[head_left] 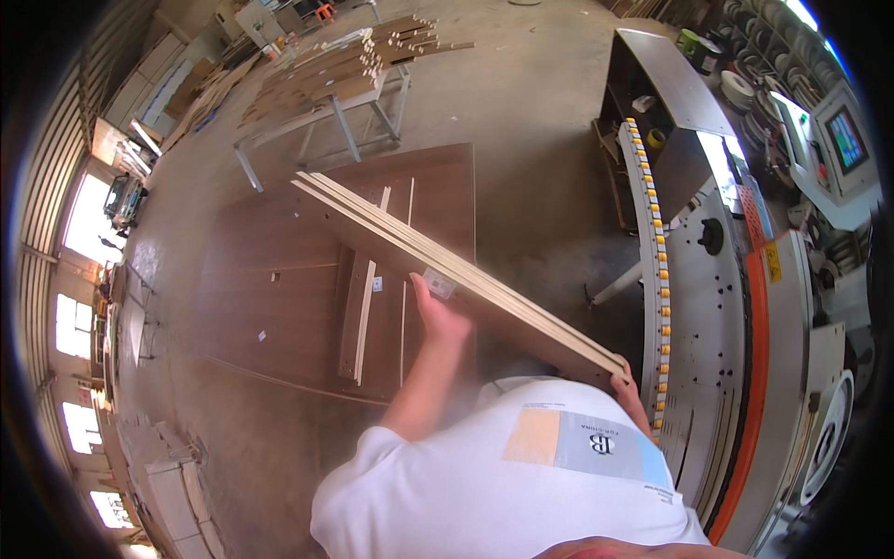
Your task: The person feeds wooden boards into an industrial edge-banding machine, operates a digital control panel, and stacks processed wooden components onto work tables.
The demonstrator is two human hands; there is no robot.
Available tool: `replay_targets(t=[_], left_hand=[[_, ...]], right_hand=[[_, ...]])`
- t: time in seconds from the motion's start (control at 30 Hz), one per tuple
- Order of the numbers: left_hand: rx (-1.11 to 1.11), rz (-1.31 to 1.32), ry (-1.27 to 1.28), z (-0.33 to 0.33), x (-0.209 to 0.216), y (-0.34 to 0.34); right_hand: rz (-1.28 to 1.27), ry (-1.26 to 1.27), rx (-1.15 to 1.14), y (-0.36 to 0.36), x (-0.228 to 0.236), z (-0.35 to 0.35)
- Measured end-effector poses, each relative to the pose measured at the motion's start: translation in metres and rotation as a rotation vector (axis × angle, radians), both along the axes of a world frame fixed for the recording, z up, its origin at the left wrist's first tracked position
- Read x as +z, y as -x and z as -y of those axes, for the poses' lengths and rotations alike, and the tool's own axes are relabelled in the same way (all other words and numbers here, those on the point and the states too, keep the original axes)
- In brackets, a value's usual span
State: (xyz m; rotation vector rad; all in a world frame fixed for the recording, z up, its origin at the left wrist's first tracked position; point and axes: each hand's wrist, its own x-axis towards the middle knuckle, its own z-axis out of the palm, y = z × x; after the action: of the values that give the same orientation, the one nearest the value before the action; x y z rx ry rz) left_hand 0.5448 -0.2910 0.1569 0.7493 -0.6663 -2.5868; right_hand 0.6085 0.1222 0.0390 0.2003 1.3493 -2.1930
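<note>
A small stack of long brown boards [484,296] with pale raw edges is held on a slant across my front, its far end up to the left. My left hand [441,315] supports the brown face near its middle, beside a white label [440,283]; some of its fingers are hidden. At the near right end, my right hand [626,380] is closed around the boards' corner. Below and left lie large brown panels [242,298], with narrower brown boards [349,321] on top of them.
To my right runs a long machine [708,307] with a rail of yellow rollers [659,270] and a control screen [842,138]. A brown cabinet [675,79] stands beyond it. Ahead, a metal-legged table [349,126] carries many brown strips. Concrete floor [531,140] lies between.
</note>
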Motion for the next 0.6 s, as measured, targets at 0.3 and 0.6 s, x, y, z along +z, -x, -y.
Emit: replay_targets(t=[0.3, 0.6], left_hand=[[0.4, 0.241, 0.007, 0.043, 0.013, 0.142], [0.47, 0.198, -0.171, 0.133, -0.048, 0.337]], right_hand=[[0.051, -0.05, 0.181, 0.247, -0.019, 0.031], [-0.02, -0.287, 0.338, 0.518, -0.017, 0.087]])
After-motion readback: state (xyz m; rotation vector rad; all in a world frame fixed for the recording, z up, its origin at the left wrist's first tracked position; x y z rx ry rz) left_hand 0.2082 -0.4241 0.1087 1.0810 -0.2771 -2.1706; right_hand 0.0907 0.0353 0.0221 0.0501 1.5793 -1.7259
